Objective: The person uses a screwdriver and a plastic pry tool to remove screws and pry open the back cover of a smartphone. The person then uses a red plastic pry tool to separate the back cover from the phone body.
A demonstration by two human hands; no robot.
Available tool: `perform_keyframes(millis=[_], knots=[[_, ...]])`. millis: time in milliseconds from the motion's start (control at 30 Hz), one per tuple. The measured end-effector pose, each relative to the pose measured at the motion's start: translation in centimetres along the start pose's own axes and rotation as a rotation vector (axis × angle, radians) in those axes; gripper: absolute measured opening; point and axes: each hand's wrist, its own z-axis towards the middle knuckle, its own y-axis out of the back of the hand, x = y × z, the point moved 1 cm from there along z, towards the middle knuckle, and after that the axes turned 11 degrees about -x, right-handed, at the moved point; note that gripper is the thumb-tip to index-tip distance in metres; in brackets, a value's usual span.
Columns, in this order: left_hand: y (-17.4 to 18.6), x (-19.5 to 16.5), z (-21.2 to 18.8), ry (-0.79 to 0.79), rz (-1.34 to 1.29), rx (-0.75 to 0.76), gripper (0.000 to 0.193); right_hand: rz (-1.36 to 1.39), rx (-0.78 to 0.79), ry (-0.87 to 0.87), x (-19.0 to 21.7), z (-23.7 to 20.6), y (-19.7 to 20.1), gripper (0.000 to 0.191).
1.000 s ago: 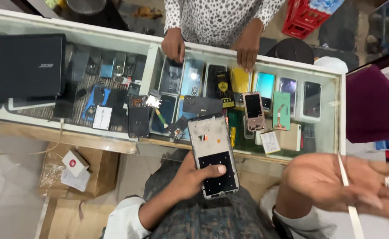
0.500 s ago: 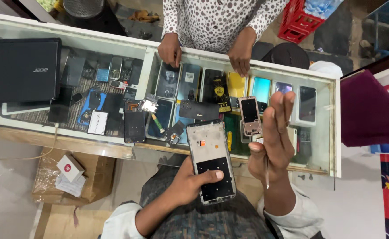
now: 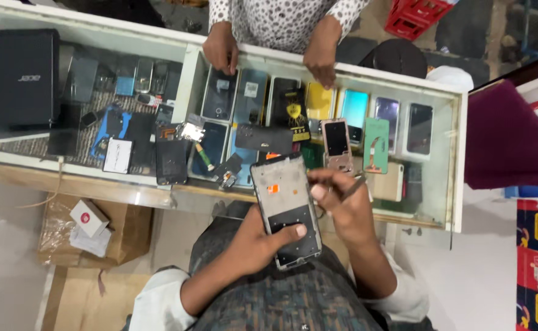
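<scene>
My left hand (image 3: 258,241) grips an opened phone frame (image 3: 285,207), a grey panel with a small orange patch and a black lower section, my thumb lying across its lower part. My right hand (image 3: 342,205) sits beside the frame's right edge and pinches a thin dark tool (image 3: 354,186) between its fingers. Both hands hover over my lap, just in front of the glass counter (image 3: 452,153).
Phones, covers and loose parts fill the glass counter. A closed black laptop (image 3: 15,76) lies at its left end. Another person leans both hands (image 3: 221,46) on the far edge. A cardboard box (image 3: 88,227) stands on the floor at left, a maroon cloth (image 3: 507,141) at right.
My right hand came in from the right, first open above the counter, and now holds a thin tool next to the phone frame. The left hand kept the frame in place.
</scene>
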Motion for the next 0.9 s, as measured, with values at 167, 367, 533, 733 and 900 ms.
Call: perform_keyframes(millis=[167, 367, 533, 733, 900], knots=[[-1.5, -0.6, 0.4, -0.168, 0.205, 0.037, 0.042, -0.129, -0.025, -0.023, -0.7, -1.7, 1.8, 0.021], [-3.0, -0.1, 0.6, -0.142, 0.079, -0.014, 0.064, -0.169, -0.043, -0.012, 0.1, -2.1, 4.1, 0.018], [-4.5, 0.5, 2.0, -0.173, -0.326, -0.125, 0.097, -0.215, -0.024, -0.053, -0.4, -2.8, 5.1, 0.017], [-6.0, 1.1, 2.0, -0.098, -0.649, -0.080, 0.091, -0.169, 0.122, 0.044, -0.9, -2.8, 4.8, 0.015], [-4.4, 0.9, 2.4, -0.058, -0.678, -0.037, 0.081, -0.107, 0.140, 0.053, -1.0, -2.2, 3.4, 0.016]])
